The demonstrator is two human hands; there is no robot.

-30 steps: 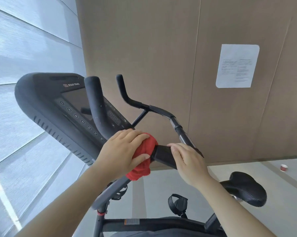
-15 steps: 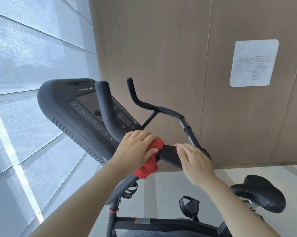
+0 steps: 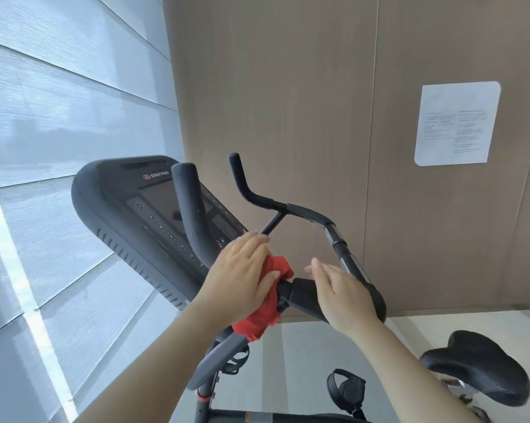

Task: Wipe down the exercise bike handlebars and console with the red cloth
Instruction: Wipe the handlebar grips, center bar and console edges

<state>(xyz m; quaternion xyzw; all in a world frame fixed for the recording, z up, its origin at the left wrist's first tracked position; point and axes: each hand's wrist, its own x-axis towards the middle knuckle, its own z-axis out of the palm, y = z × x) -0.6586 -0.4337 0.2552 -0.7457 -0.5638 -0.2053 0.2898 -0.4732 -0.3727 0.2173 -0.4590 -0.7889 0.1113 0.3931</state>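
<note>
At the near handlebar point(image 3: 300, 296), the left hand point(image 3: 242, 279) still clutches the red cloth point(image 3: 265, 315). The right hand point(image 3: 341, 296) has loosened, fingers straight atop it, likely clearing the cloth's way.

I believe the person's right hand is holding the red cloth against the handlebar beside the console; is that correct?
Not quite. The head view shows the left hand, not the right, holding the red cloth against the handlebar beside the console. The right hand rests bare on the padded part.
</note>
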